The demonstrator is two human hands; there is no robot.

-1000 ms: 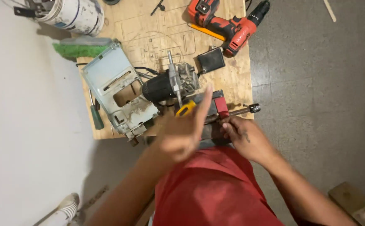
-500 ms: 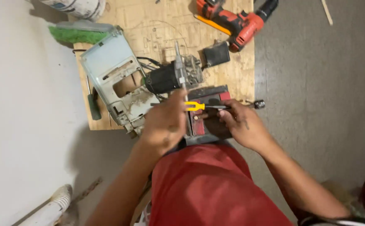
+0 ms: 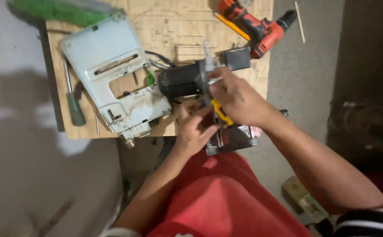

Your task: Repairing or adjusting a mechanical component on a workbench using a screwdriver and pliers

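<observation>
Near the plywood worktop's (image 3: 90, 131) front edge, the dismantling looks mid-way: the pale base plate (image 3: 112, 74) lies detached beside the black motor (image 3: 180, 81), while the right hand (image 3: 239, 98) grasps a yellow-handled screwdriver (image 3: 221, 115) and the left hand (image 3: 196, 129) pinches near its tip.

Yellow-handled tool (image 3: 220, 113) mostly hidden by right hand (image 3: 237, 98); red drill (image 3: 255, 26) and green object (image 3: 68, 13) cropped at far edge.

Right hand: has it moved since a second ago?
Yes. The right hand has moved from the plywood board's near edge up onto the black motor.
</observation>
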